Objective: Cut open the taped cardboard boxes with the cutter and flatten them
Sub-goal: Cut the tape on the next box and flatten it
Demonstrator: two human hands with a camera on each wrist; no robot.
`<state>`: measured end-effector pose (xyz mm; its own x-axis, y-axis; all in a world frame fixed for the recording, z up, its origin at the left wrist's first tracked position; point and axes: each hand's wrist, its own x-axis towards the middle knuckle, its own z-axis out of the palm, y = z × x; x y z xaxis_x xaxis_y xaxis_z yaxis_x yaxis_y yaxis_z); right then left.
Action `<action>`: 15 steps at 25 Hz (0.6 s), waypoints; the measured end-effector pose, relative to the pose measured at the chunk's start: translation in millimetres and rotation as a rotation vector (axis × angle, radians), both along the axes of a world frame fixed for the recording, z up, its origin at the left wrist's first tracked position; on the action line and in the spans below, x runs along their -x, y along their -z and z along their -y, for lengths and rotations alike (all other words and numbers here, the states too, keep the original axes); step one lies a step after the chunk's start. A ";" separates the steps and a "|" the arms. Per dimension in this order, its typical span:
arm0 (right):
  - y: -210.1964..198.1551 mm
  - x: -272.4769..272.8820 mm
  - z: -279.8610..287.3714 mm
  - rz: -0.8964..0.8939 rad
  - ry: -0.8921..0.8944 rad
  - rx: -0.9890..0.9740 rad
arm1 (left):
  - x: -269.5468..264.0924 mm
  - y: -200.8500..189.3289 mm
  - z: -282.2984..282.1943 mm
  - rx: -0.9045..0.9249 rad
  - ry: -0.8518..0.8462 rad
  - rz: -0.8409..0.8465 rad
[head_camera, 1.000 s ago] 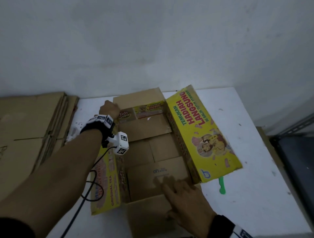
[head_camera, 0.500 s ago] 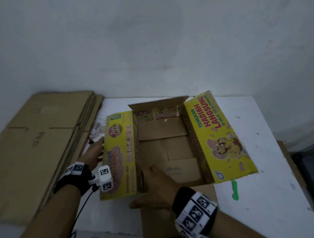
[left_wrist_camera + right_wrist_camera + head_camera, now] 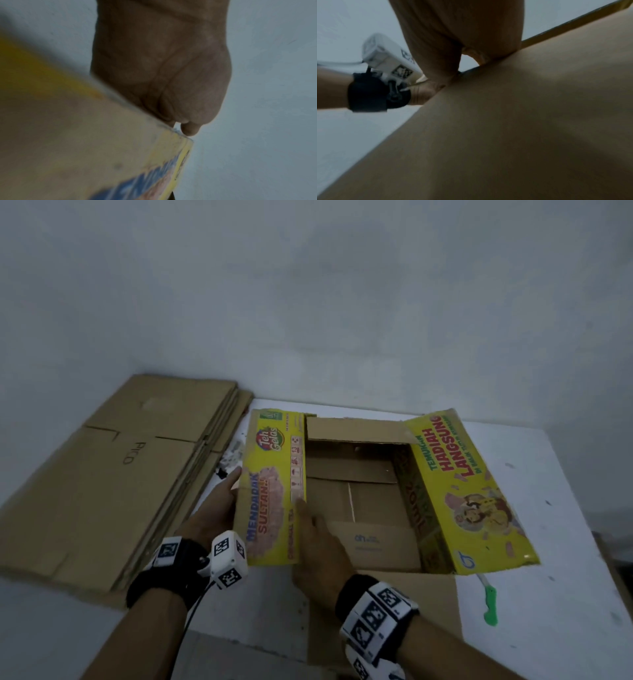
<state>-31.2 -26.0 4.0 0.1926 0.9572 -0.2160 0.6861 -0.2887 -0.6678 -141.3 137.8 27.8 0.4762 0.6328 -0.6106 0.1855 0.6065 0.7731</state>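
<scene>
An opened cardboard box (image 3: 359,498) with yellow printed flaps stands on the white table (image 3: 565,542). My left hand (image 3: 215,508) holds its left flap (image 3: 270,491) from outside, thumb on the edge and fingers hidden beneath. The left wrist view shows the palm (image 3: 163,67) behind that flap (image 3: 85,135). My right hand (image 3: 318,546) grips the box's left wall, fingers inside along the fold. In the right wrist view the hand (image 3: 453,33) straddles the cardboard (image 3: 522,121). The right flap (image 3: 462,491) lies spread outward. A green cutter (image 3: 489,601) lies on the table under the right flap's near corner.
A stack of flattened brown cardboard (image 3: 113,474) lies left of the box. Small white scraps (image 3: 231,457) sit between the stack and the box. A grey wall rises close behind the table. The near brown flap (image 3: 394,611) hangs over the table's front edge.
My left hand came back from the box's far corner to the left flap. My right hand left the box floor and took the left wall. The left flap has risen.
</scene>
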 end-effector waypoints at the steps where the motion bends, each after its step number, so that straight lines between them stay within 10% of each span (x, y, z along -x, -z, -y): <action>1: -10.2 -6.0 -1.1 -0.019 0.041 -0.079 | -1.5 -8.2 1.3 -0.001 -0.017 0.026; 6: -74.4 -41.9 -4.8 -0.379 0.242 -0.618 | 2.9 -5.7 -16.1 0.068 -0.127 -0.017; 15: -121.8 -90.8 36.8 -1.560 0.691 -0.430 | 13.2 -0.7 -2.5 0.002 -0.122 -0.206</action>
<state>59.6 -62.7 125.8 0.4299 0.8303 -0.3546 -0.7710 0.1333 -0.6227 -154.6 140.3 28.5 0.2612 0.6768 -0.6882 0.2647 0.6355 0.7254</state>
